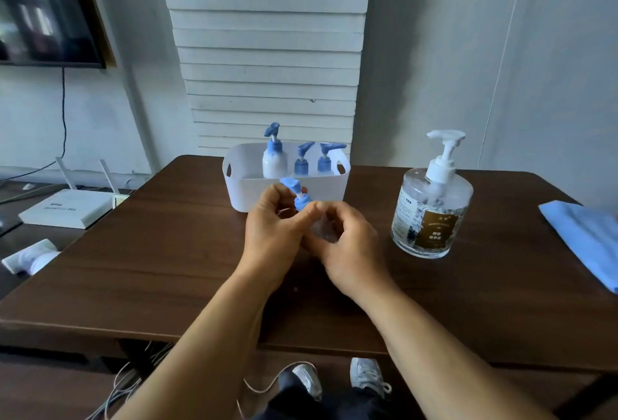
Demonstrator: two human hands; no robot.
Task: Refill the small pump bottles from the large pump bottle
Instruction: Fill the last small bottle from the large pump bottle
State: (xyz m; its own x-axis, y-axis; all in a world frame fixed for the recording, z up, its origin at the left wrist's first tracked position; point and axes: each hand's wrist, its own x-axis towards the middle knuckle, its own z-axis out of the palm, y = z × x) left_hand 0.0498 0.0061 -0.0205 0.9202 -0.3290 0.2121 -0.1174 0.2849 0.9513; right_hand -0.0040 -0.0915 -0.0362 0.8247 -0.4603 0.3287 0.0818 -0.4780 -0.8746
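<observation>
Holding: left hand (272,225) pinches blue pump head (296,192); right hand (346,245) grips small clear bottle (322,230), frame centre.
Large pump bottle (431,205): centre right, on table (150,269).
Basket (284,187): behind hands, three small bottles (302,162).

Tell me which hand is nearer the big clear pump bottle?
The right hand. It holds the small bottle just left of the big clear pump bottle, with bare table between them. The left hand, at the small bottle's blue pump, is farther away.
</observation>
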